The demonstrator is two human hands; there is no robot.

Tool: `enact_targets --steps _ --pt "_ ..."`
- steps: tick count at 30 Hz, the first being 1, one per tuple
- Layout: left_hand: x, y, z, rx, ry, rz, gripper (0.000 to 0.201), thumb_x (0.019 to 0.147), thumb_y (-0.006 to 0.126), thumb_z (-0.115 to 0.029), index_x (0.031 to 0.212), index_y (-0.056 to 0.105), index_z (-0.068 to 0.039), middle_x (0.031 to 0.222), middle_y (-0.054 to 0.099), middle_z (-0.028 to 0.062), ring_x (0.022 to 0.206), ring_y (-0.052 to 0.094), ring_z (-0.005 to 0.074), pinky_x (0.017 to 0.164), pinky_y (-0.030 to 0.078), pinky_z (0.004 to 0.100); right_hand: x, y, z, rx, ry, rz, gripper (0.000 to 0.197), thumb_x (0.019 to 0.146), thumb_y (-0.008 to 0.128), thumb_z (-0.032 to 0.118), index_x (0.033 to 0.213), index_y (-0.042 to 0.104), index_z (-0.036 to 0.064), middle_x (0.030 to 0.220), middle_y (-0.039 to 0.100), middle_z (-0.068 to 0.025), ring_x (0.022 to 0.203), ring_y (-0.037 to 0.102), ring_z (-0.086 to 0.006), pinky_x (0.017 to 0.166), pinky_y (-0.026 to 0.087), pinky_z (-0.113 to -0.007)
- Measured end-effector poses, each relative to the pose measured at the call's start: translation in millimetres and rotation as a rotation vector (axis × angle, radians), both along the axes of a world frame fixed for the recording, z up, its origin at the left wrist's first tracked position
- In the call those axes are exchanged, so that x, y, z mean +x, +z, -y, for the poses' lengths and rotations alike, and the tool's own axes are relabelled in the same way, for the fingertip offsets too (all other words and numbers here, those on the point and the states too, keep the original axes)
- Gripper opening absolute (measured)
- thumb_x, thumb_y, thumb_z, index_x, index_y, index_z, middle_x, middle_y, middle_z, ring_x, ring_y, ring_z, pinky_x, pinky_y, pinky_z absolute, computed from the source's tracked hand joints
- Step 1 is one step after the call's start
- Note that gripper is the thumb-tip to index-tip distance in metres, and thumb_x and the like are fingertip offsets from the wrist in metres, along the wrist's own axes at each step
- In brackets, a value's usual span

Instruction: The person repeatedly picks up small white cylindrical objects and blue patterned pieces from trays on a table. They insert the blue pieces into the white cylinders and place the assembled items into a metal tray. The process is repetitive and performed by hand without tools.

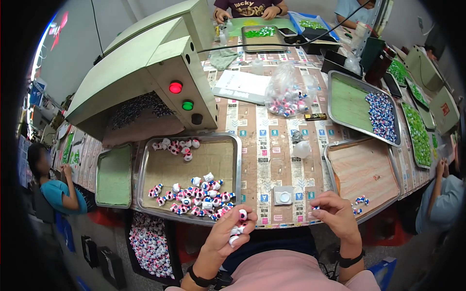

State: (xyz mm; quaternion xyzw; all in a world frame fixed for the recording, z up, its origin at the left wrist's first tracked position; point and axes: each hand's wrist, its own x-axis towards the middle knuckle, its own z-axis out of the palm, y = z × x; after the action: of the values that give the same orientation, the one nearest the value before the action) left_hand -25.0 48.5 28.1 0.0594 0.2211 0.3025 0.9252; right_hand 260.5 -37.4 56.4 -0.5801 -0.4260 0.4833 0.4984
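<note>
My left hand [224, 232] is closed around several small white figurine heads [234, 239] with pink and dark marks. My right hand [336, 213] pinches a tiny blue-and-white piece between thumb and fingertips, apart from the left. Between and beyond the hands sits a small pale square block [283, 196] with a round white dish on it. Left of that, a metal tray [165, 170] holds loose white heads [187, 156] at its back and many blue, pink and white figurines [207, 204] at its front. A few blue-and-white pieces [361, 199] lie near my right hand.
A pale machine [141, 72] with red and green lights stands back left. Trays with green cloth [349, 94] and pinkish cloth [361, 162] are at right. A clear bag [286, 92] of figurine parts lies mid-table. A bin of figurines [150, 247] stands below. Other people sit around.
</note>
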Motion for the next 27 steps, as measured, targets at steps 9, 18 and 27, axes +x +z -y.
enact_targets --steps 9,18,27 --pt "10.1 -2.7 12.0 -0.025 -0.027 0.0 0.04 0.1 0.05 -0.031 0.129 0.048 -0.005 0.089 0.049 0.0057 0.077 0.049 0.0158 0.042 0.037 0.02 -26.0 -12.2 -23.2 -0.042 -0.055 0.005 0.018 0.084 0.069 -0.001 0.102 0.068 -0.0032 0.097 0.061 -0.0051 0.081 0.063 -0.01 0.069 0.053 -0.023" --pt "9.0 -6.5 14.4 -0.162 -0.067 -0.022 0.037 0.102 0.048 -0.025 0.129 0.047 0.001 0.095 0.058 0.0095 0.07 0.051 0.0124 0.041 0.036 0.0189 -47.7 -18.8 -47.4 0.096 -0.032 0.604 0.017 0.079 0.069 -0.002 0.096 0.07 0.0005 0.087 0.064 -0.0105 0.078 0.065 -0.0194 0.067 0.051 -0.029" --pt "6.8 -13.4 19.0 -0.138 -0.061 -0.036 0.036 0.1 0.052 -0.02 0.131 0.048 -0.002 0.095 0.058 0.0082 0.069 0.051 0.0092 0.044 0.037 0.0181 -50.3 -25.9 -56.1 0.223 0.039 0.845 0.013 0.079 0.069 -0.002 0.091 0.07 0.0008 0.084 0.064 -0.0109 0.076 0.065 -0.0234 0.065 0.05 -0.031"
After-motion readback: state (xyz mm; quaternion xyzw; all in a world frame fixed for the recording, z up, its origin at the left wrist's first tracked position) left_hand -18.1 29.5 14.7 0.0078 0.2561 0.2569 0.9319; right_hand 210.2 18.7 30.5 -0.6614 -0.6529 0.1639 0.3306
